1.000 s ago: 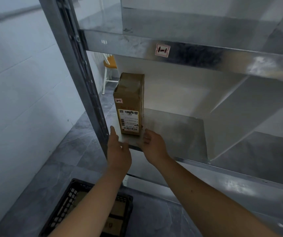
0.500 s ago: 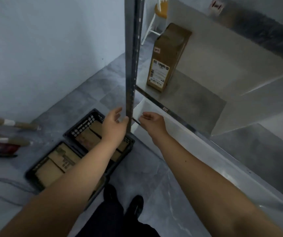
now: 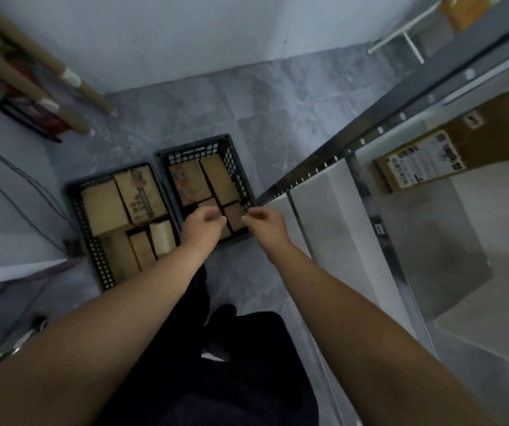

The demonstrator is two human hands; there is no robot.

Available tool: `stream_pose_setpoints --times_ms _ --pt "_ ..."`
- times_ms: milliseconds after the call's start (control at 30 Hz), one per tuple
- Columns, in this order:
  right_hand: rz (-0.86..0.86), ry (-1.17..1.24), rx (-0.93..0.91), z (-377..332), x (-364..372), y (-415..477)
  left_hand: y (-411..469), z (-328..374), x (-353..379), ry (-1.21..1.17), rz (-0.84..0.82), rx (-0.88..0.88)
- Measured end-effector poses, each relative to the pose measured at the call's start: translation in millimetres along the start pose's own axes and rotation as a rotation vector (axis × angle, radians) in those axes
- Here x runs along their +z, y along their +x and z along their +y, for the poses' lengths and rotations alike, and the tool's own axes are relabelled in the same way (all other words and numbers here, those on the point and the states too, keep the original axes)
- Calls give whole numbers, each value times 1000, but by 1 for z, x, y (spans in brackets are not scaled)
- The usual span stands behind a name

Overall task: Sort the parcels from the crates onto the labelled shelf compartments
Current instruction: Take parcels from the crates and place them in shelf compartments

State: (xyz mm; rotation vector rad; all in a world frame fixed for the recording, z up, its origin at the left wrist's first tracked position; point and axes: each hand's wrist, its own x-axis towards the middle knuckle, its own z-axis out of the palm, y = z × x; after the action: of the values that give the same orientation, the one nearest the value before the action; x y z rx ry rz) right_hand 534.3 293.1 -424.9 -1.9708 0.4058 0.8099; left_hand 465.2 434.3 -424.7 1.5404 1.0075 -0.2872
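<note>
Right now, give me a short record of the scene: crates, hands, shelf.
left crate: on floor, holds cardboard parcels
right crate: beside it, holds more parcels
left hand: above right crate, fingers loosely curled, empty
right hand: at right crate's right edge, empty
shelved parcel: stands on shelf
cardboard tubes: lean against wall

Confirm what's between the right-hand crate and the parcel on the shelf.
Head view: the shelf's perforated steel upright and a white panel beside it lie between the right-hand crate and the parcel on the shelf.
</note>
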Motion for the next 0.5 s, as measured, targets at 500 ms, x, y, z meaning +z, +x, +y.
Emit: stream_pose_setpoints --times_ms 500 --pt "-419 -484 186 23 57 129 103 -78 33 -115 122 -469"
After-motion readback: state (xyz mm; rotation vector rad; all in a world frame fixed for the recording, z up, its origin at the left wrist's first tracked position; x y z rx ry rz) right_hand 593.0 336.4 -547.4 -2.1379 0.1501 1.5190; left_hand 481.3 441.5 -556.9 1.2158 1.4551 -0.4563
